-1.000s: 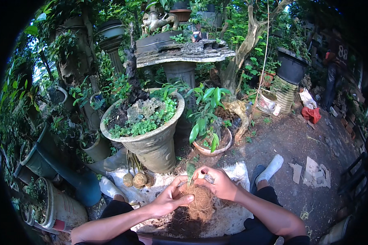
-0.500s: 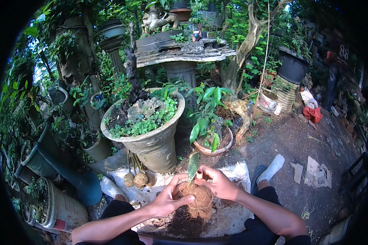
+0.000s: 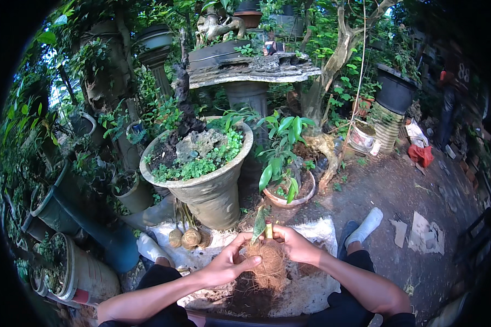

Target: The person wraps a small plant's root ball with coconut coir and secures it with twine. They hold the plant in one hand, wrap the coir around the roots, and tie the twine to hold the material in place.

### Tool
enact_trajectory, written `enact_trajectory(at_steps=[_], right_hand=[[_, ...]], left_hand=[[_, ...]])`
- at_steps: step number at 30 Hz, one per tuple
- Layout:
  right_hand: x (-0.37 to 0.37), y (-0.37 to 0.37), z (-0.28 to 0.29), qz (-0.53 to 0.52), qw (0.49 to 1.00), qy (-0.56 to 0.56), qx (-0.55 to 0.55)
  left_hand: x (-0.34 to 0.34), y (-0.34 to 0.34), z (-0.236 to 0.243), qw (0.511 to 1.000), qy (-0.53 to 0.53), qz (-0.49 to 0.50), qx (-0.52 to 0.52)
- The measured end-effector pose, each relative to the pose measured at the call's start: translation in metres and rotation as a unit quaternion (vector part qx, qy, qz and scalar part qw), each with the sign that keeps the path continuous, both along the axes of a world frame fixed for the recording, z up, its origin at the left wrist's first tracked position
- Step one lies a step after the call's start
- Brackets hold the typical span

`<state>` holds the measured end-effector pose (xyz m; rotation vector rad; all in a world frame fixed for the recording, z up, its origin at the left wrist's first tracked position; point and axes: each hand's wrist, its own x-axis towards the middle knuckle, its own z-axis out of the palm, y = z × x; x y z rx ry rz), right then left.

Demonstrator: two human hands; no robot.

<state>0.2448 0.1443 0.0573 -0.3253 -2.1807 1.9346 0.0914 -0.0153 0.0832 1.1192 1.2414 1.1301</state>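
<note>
A shaggy brown ball of coconut fibre (image 3: 269,268) is held between my hands, low over the white sheet. From its top rise a mottled green leaf (image 3: 259,224) and a short yellowish stub (image 3: 269,230). My left hand (image 3: 232,265) grips the ball from the left, thumb across its front and fingers behind the leaf. My right hand (image 3: 295,245) is closed against the ball's upper right side, beside the stub. Its fingertips are partly hidden, so anything small in them does not show. Loose fibres hang below the ball.
Several round brown balls with stems (image 3: 191,238) lie at the left edge of the soiled white sheet (image 3: 322,231). Beyond it stand a large planter (image 3: 218,197) and a low potted plant (image 3: 290,203). Buckets (image 3: 93,272) are at left; a person (image 3: 451,92) stands far right.
The view has shifted slightly, moving the background right and down. My right hand has turned a little at the ball's top; the stub shows yellowish where a brown-rimmed round end showed before.
</note>
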Motion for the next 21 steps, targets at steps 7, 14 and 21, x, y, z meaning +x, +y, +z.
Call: enact_trajectory(at_steps=[7, 14, 21], right_hand=[[-0.001, -0.003, -0.011, -0.031, 0.998, 0.017, 0.046], [-0.003, -0.003, -0.009, -0.012, 0.999, -0.019, -0.025], [0.009, -0.024, 0.018, -0.049, 0.981, -0.107, -0.153]], left_hand=[[0.006, 0.002, 0.006, 0.997, 0.048, 0.016, -0.057], [0.004, 0.005, 0.001, 0.996, -0.004, 0.041, -0.077], [0.007, -0.003, 0.014, 0.990, -0.084, -0.003, -0.117]])
